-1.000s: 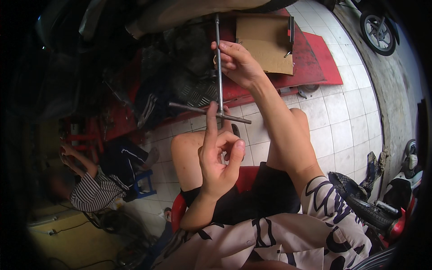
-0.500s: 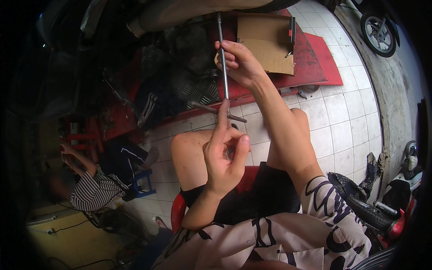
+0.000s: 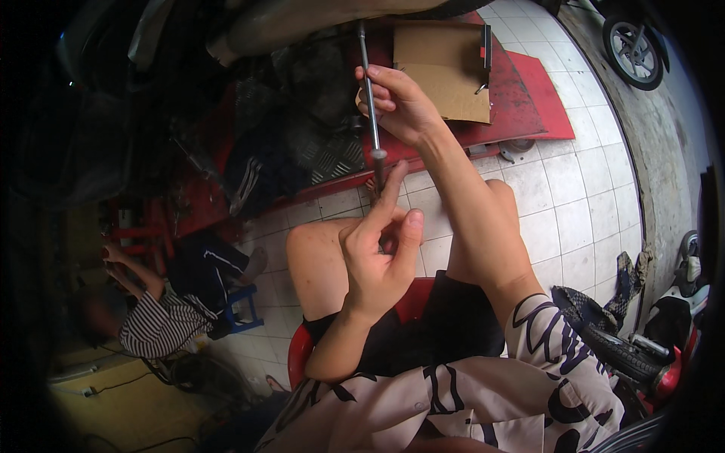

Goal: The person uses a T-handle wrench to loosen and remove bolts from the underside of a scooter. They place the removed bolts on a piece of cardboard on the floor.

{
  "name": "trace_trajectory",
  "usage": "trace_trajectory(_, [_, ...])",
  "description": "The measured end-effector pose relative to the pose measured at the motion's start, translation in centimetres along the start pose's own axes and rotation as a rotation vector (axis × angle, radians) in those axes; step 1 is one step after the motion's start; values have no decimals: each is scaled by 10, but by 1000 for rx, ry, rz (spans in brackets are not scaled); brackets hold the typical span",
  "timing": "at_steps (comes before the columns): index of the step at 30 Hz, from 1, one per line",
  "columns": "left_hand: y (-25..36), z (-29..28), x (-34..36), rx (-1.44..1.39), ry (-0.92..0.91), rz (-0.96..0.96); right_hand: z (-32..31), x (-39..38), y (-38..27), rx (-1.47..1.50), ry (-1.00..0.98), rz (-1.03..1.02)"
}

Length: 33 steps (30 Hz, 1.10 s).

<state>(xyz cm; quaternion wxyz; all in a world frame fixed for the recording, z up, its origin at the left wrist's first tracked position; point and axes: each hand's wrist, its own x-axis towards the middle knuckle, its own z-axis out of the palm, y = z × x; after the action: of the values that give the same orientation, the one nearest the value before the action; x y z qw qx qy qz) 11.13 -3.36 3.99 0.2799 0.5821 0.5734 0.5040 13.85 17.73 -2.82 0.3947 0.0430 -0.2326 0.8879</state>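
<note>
A motorcycle repair workshop: a red steel lift ramp (image 3: 529, 106) on white floor tiles (image 3: 574, 219) far ahead, a spoked wheel (image 3: 633, 53) far right, a loose black tyre (image 3: 619, 347) near right.

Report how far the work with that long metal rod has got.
Done: the T-handle wrench is upright, its top under the machine above. In hand: the right hand grips the shaft and the left hand pinches its lower end. Left: the tool is not withdrawn; whether the fastener is loose or tight is hidden.
</note>
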Motion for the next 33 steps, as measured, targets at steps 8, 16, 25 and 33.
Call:
trace_trajectory(8, [-28,20,-18,-112,-2,-312,-2,2,4,-25,19,1])
trace_trajectory(16, [17,-8,8,-229,241,-176,2,-4,1,-123,8,35])
trace_trajectory(25, [-72,-47,101,-300,181,-361,-16,-31,-23,-199,270,120])
trace_trajectory(33, [-119,-12,243,-651,231,-313,-31,-38,-47,-60,332,120])
